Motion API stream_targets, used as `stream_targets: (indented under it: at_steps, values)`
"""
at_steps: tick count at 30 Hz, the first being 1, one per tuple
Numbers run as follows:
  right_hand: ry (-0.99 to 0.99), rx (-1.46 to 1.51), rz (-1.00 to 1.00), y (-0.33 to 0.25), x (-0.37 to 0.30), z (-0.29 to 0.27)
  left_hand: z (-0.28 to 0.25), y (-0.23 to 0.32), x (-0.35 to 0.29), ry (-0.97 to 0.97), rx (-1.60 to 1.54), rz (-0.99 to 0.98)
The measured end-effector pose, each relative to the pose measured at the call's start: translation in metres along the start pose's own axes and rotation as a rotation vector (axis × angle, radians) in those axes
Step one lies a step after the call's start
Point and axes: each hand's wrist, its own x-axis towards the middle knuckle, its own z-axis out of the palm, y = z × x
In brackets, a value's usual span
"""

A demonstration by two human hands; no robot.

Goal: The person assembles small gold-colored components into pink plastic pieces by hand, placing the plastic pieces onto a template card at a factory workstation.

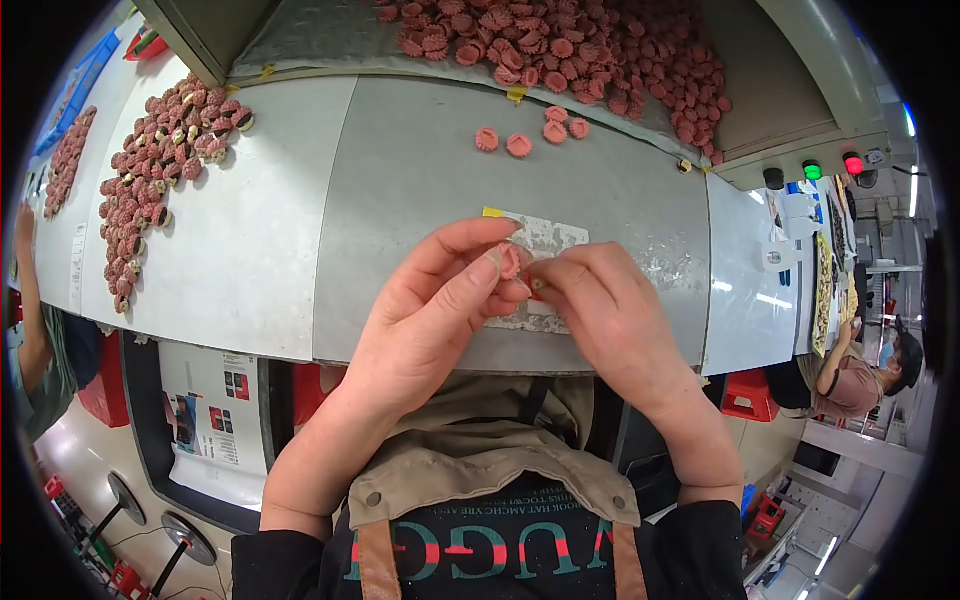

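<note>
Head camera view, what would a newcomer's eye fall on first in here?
Probably the big heap of pink, frilled pieces at the top of the picture, beyond the grey worktop. Next, near the centre, the left hand pinches one small pink piece, with the right hand close beside it. A darker pink cluster spreads at the upper left.

Five loose pink pieces (518, 146), one held pink piece (511, 262), two hands (425, 300), two lit panel buttons (812, 170), two co-workers (848, 388)
</note>
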Motion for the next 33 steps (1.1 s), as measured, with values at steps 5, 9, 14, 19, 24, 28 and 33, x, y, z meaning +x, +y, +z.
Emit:
stream_targets:
  at_steps: [5, 9, 14, 19, 24, 28, 33]
  values:
    - [-0.004, -0.066, -0.02, -0.001, -0.003, 0.0, 0.001, 0.0, 0.0, -0.011, -0.001, 0.015]
    - [0.015, -0.046, -0.027, 0.001, -0.003, 0.003, 0.0, 0.0, -0.002, 0.0, 0.02, 0.002]
    - [0.04, 0.388, 0.227, 0.001, -0.008, -0.003, 0.001, 0.001, -0.002, 0.006, 0.047, -0.002]
    - [0.193, 0.586, 0.186, -0.012, -0.002, -0.006, 0.005, 0.003, -0.002, -0.015, 0.103, -0.068]
    - [0.255, 0.291, -0.079, -0.011, 0.004, 0.004, 0.007, -0.003, 0.0, -0.002, 0.15, -0.034]
    - [0.262, 0.449, 0.068, -0.019, 0.002, 0.006, 0.014, -0.011, -0.005, 0.009, 0.421, 0.256]
    - [0.295, 0.39, 0.094, -0.015, -0.013, 0.012, 0.016, -0.013, -0.005, 0.002, 0.45, 0.267]
